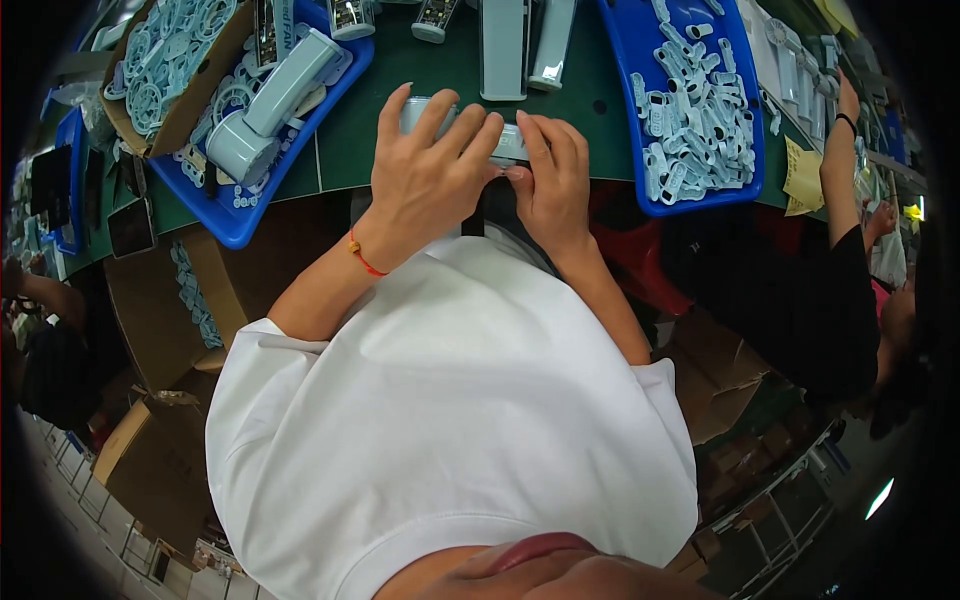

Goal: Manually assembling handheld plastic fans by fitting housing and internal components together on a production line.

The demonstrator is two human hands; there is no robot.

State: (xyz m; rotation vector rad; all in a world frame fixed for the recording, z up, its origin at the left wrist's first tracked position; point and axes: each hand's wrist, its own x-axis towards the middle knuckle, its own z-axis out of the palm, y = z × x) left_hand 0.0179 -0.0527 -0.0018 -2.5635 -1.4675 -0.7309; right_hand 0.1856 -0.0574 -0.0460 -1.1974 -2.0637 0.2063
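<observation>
At the near edge of the green table, both my hands are on a pale blue plastic housing (509, 145), which lies crosswise in front of me. My left hand (432, 165) reaches over its rounded left part, with bent fingers covering most of the middle. At the other end, my right hand (553, 185) grips with fingers on the far side and the thumb close to the near edge. Much of the housing is hidden under my fingers. Beyond my hands, two similar long pale housings (503, 50) lie on the table.
A blue tray (643, 190) of small pale parts stands at the right. Another blue tray (232, 236) at the left holds a cardboard box (128, 128) of ring-shaped parts and a larger pale housing (285, 95). Co-workers sit on both sides; one person's arm (838, 185) reaches over the table at right.
</observation>
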